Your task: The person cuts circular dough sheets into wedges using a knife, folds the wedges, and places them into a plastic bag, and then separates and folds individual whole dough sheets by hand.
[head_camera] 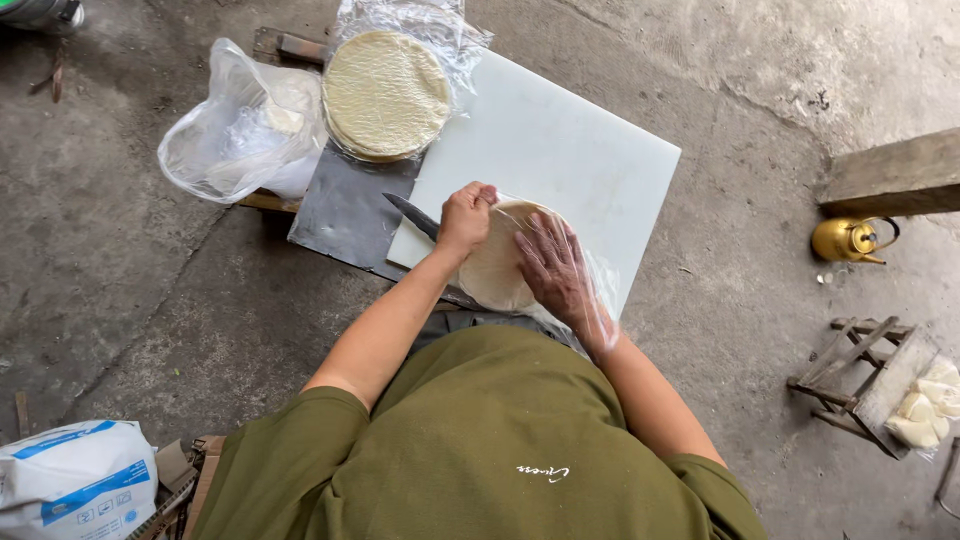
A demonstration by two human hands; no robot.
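**Both hands on the round stack at the near edge of the white board**

My left hand (465, 217) is curled shut, its fingers (478, 197) bent over the top edge of a stack of pale round wrappers (495, 268) and pinching it at about 11 o'clock on the disc. My right hand (555, 268) lies flat and spread, its fingers open and pressing down on the right half of the same stack, through a thin clear plastic film (600, 285) that trails off toward 4 o'clock. The stack sits at the near edge of a white cutting board (560, 150), at 6 o'clock on the board, half overhanging toward my lap.

Just at 9 o'clock from my left hand a dark knife blade (410, 214) pokes out from under my wrist, lying across the board's left edge; I cannot tell whether my hand grips its handle. The board rests on a low desk with a dark grey sheet (345, 210) over it.

At 12 o'clock from my hands, well apart, a second stack of round wrappers (386, 95) sits in opened clear wrapping (455, 35), overlapping the board's far corner. At 10 o'clock a crumpled clear plastic bag (240, 130) rests at the desk's left end.

On the concrete floor (120, 280), a small brass kettle (850, 240) stands at 3 o'clock, a low wooden stool (850, 380) at 4 o'clock, and a white and blue sack (75, 480) at 8 o'clock.
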